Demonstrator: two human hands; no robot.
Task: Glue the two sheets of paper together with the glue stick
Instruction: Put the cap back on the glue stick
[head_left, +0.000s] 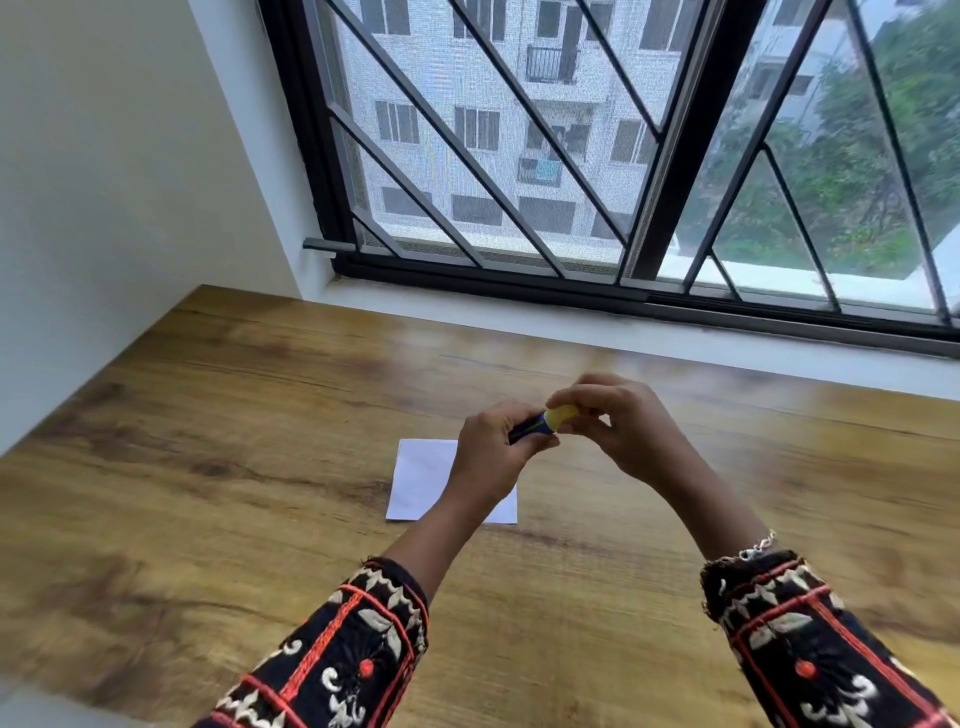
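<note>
- Glue stick held in the air above the wooden table, between both hands, lying roughly level with its yellow cap pointing toward 3 o'clock.
- Left hand closed around the dark blue barrel, fingers wrapped over it, thumb underneath.
- Right hand pinches the yellow cap with thumb and fingertips; cap looks seated on the barrel, though motion blur makes it hard to tell if a gap has opened.
- White paper lies flat on the table at 7 o'clock from the glue stick, directly below the left hand and wrist, which cover its right part.
- Only one white rectangle is distinguishable; cannot tell whether it is one sheet or two stacked.
- Neither hand touches the paper.
- Both forearms come in from 6 o'clock, in dark embroidered sleeves with red and white pattern; a thin bracelet sits at the right wrist.
- Window with black diagonal bars runs across 12 o'clock, behind the far table edge; white wall at 10 o'clock.
</note>
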